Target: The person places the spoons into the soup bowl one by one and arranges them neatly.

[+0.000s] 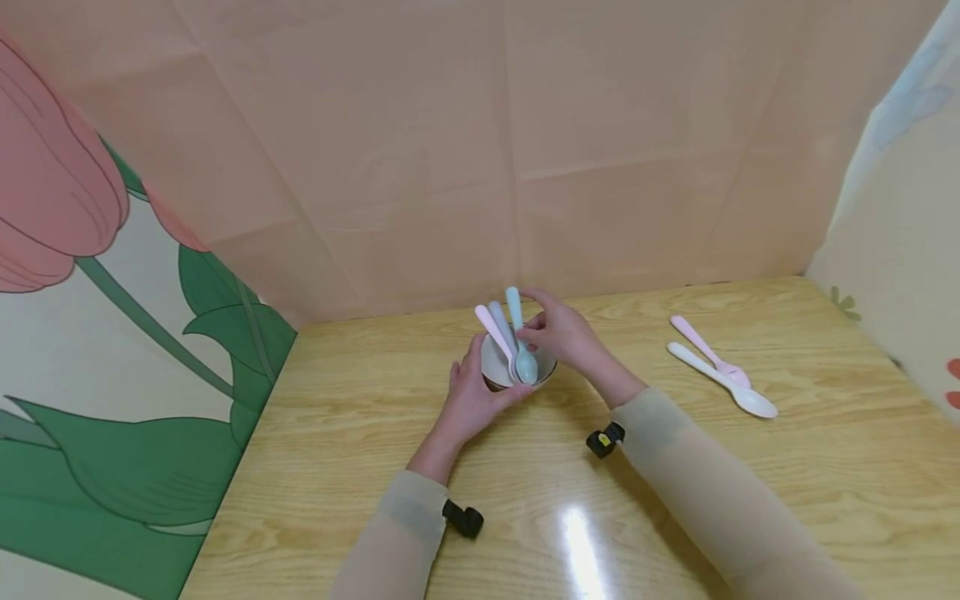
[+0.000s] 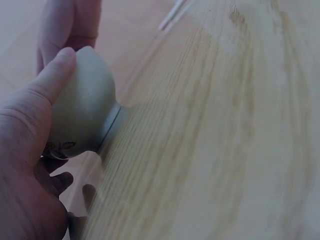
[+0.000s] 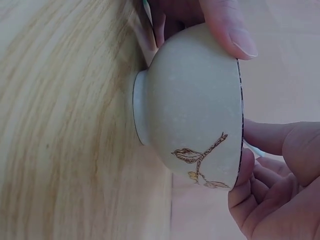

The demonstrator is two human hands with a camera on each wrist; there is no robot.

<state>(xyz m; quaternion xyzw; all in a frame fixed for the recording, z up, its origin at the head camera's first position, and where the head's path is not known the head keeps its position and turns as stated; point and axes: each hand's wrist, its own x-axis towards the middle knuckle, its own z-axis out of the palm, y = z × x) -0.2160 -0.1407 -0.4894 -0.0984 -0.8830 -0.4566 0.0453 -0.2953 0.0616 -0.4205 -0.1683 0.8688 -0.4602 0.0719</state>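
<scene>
A small white bowl (image 3: 190, 100) with a dark rim and a brown leaf-sprig pattern stands upright on the table. My left hand (image 1: 472, 400) grips its near left side, thumb at the rim and fingers around the wall. Inside lean a pink spoon (image 1: 492, 327), a grey-purple spoon (image 1: 500, 319) and a light blue spoon (image 1: 527, 367), handles pointing up toward the back. At the bowl's right, my right hand (image 1: 562, 335) pinches the light blue spoon by its handle. In the right wrist view, these fingers mostly hide the spoon.
Right of the bowl, a white spoon (image 1: 752, 403) lies across the end of a pink utensil (image 1: 696, 337) on the wooden table (image 1: 337, 442). A peach cloth backdrop (image 1: 420, 167) rises behind the table's back edge. Black wrist cameras sit on both sleeves.
</scene>
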